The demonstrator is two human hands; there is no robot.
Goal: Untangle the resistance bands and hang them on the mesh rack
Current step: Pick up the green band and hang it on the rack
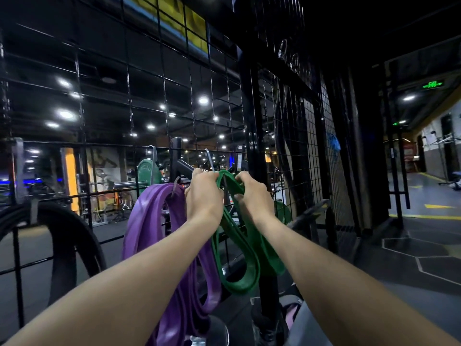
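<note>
Both hands [228,196] grip green band [239,248] at mesh rack [162,101]

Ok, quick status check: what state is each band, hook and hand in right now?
Green band: top bunched in both hands at the mesh rack, loops hanging below; hook underneath not visible.
Purple band: hung on a hook, loops hanging down.
Black band: hanging at far left.
Bare hook: nothing on it.
Left hand: grips green band.
Right hand: grips green band.
</note>
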